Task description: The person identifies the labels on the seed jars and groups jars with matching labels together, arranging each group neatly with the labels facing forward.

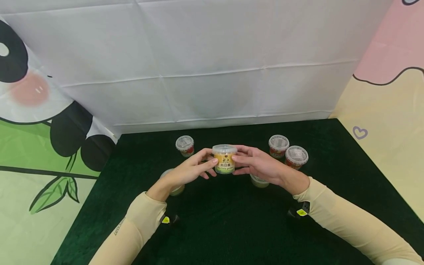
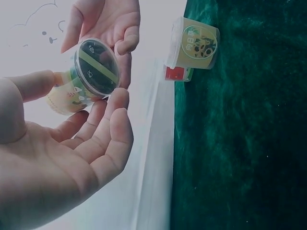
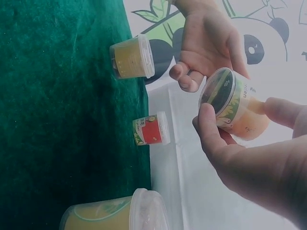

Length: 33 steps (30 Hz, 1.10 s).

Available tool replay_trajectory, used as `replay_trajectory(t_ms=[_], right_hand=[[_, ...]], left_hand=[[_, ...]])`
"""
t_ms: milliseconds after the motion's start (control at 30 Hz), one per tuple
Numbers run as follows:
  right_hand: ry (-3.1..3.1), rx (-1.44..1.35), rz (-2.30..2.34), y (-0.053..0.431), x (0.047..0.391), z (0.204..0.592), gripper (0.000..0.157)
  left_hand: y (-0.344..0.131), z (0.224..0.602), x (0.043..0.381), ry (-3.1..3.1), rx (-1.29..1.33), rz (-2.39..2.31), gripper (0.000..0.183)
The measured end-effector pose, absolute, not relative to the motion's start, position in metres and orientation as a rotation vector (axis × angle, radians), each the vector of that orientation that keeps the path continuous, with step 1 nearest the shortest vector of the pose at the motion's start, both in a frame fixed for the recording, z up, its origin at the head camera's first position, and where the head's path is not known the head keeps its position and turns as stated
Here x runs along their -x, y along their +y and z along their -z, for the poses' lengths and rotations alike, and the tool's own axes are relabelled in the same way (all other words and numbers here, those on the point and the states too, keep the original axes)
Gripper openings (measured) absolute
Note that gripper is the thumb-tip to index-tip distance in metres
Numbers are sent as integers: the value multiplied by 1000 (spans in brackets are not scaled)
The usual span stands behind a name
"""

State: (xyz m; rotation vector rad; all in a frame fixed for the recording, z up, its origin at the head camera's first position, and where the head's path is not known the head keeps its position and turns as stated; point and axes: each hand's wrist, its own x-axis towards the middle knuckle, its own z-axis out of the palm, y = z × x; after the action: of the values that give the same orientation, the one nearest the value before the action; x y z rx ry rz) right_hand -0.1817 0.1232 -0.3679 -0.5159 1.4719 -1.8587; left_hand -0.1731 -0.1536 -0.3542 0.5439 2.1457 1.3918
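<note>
A small clear plastic tub (image 1: 225,163) with a clear lid and a yellow and green label is held upright above the table between both hands. My left hand (image 1: 190,169) grips its left side, thumb at the front edge of the label. From the other side, my right hand (image 1: 260,163) holds it with the thumb on the label and fingers behind. In the left wrist view the dark base of the tub (image 2: 98,67) shows, with a pale green band across it. Below the right hand stands another tub (image 1: 260,181), partly hidden; one more tub (image 1: 177,189) is mostly behind the left wrist.
A red-labelled tub (image 1: 184,145) stands at the back left of the dark green cloth (image 1: 218,228). Two more red-labelled tubs, one farther back (image 1: 279,145) and one nearer (image 1: 296,157), sit together at the right. A white sheet (image 1: 205,66) hangs behind the table.
</note>
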Motion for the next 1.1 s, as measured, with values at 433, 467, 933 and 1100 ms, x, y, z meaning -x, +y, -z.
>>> replay_trajectory(t_ms=[433, 467, 933, 1100], right_hand=[[1510, 470, 1827, 115, 182, 371, 60], [1510, 467, 1825, 114, 182, 371, 59], [1527, 478, 1819, 104, 180, 377, 54], [1559, 470, 1817, 96, 181, 380, 52]], left_hand=[[-162, 351, 169, 2178, -528, -1359, 51], [-163, 351, 169, 2182, -528, -1357, 51], [-172, 356, 168, 2183, -534, -1354, 51], [-179, 360, 168, 2207, -555, -1362, 51]])
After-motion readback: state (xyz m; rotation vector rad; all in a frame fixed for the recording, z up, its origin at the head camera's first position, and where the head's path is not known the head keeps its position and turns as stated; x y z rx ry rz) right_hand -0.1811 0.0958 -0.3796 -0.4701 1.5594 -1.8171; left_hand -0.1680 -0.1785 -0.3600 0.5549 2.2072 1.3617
